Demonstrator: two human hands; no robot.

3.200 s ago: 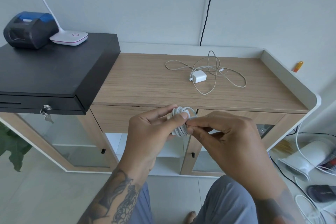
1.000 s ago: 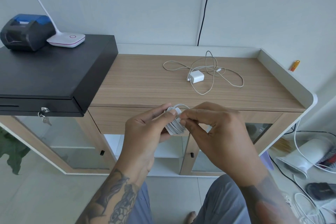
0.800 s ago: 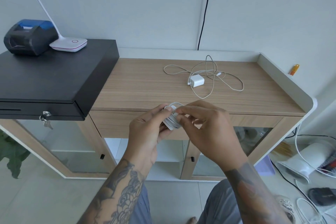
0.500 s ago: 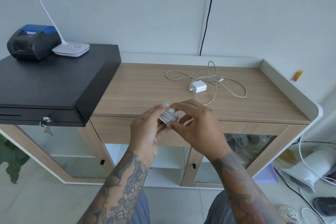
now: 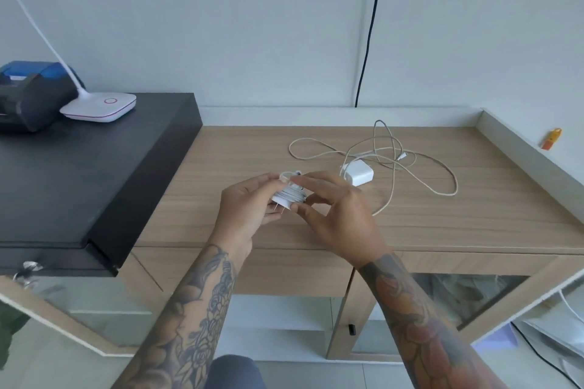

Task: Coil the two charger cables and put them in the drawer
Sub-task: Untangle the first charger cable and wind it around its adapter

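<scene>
A white charger with its cable wound tightly around it (image 5: 289,196) sits between my hands, above the wooden cabinet top (image 5: 221,151). My left hand (image 5: 245,208) grips it from the left, fingers curled round it. My right hand (image 5: 335,215) pinches it from the right between thumb and forefinger, other fingers spread. The second charger (image 5: 358,172) lies further back on the top, its pale cable (image 5: 420,167) sprawled in loose loops around it. The drawer front (image 5: 284,268) under the top is closed.
A black cash drawer (image 5: 79,174) covers the left part of the top, carrying a dark printer (image 5: 28,95) and a white lamp base (image 5: 99,106). A raised white rim (image 5: 521,148) borders the right side. Glass cabinet doors (image 5: 442,303) are below.
Both hands have carried the wound charger up and forward, from in front of the drawer to above the cabinet top. The second charger has stayed where it was.
</scene>
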